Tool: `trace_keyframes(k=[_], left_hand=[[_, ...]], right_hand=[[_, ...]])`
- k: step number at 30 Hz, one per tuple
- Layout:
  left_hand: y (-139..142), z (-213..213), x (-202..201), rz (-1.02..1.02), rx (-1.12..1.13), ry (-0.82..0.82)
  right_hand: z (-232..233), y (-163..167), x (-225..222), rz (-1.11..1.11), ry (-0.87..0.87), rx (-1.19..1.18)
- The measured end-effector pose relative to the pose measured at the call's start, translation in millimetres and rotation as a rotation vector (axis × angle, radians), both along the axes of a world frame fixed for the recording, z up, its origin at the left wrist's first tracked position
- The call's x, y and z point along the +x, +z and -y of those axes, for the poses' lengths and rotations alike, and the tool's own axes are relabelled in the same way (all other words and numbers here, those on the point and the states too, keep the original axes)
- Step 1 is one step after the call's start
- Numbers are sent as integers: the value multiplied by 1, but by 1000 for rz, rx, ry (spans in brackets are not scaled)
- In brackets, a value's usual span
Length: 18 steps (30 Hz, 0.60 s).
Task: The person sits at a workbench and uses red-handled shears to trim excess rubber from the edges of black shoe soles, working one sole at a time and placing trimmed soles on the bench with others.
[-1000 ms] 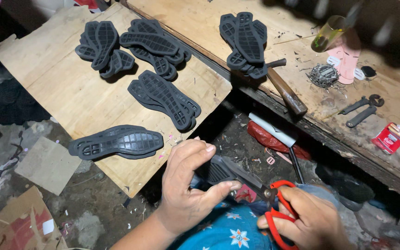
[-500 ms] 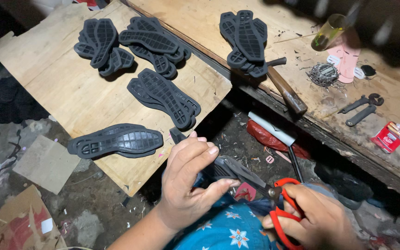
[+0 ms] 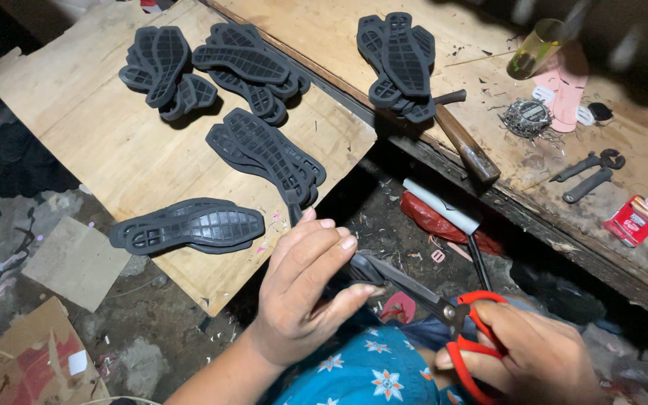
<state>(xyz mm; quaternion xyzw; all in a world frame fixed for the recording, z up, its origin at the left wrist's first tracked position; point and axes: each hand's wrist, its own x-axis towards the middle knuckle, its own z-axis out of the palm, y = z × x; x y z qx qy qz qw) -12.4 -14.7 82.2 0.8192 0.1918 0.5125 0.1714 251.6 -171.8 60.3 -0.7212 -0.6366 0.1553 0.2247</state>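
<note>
My left hand (image 3: pixel 305 289) grips a dark rubber shoe sole (image 3: pixel 354 268) over my lap, mostly hidden by the fingers. My right hand (image 3: pixel 534 360) holds red-handled scissors (image 3: pixel 444 311) whose blades reach into that sole. Piles of black treaded soles lie on a plywood board (image 3: pixel 91 142): one pile at the far left (image 3: pixel 163 71), one beside it (image 3: pixel 253 67), one mid-board (image 3: pixel 268 154), and a pair near the front edge (image 3: pixel 193 225). Another stack of soles (image 3: pixel 399 64) rests on the wooden bench.
On the bench (image 3: pixel 324 30) are a hammer (image 3: pixel 463 139), pliers (image 3: pixel 586 172), a yellow-green glass (image 3: pixel 534 49), a coil of wire (image 3: pixel 526 116), pink cut-outs (image 3: pixel 568 90) and a small red box (image 3: pixel 634 220). Scraps, cardboard (image 3: pixel 76 262) and a red bag (image 3: pixel 433 221) litter the floor.
My left hand has turned the sole and shifted slightly up and right. The scissors in my right hand have pushed further into the sole.
</note>
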Motion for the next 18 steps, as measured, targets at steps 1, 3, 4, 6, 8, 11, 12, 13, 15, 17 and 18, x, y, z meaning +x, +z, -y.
trace_keyframes(k=[1,3,4,6,8,11,12,13,15,17,18], left_hand=[[1,-1,-1,-15,11,-5],[2,-2,-2,-43,34,-16],[2,-2,-3,-49,40,-17],[3,-2,-3,-61,53,-21],[3,-2,-3,-62,51,-21],[3,-2,-2,-50,45,-17],[2,-2,-2,-44,42,-15],[2,-1,-3,-42,38,-17],[2,-1,-3,-39,28,-20],[2,-3,-4,-59,58,-31],[3,-4,-5,-69,73,-36]], right_hand=[[0,2,-1,-20,-11,4],[1,8,1,-58,-31,15],[0,10,3,-38,-19,-22],[-3,14,6,3,6,-95],[-3,16,7,-2,-1,-118],[-2,14,8,-25,47,-47],[-1,13,8,-36,72,-6],[0,11,9,-40,78,-18],[1,9,13,-47,92,-43],[3,10,16,-20,89,-73],[3,10,17,-6,87,-88]])
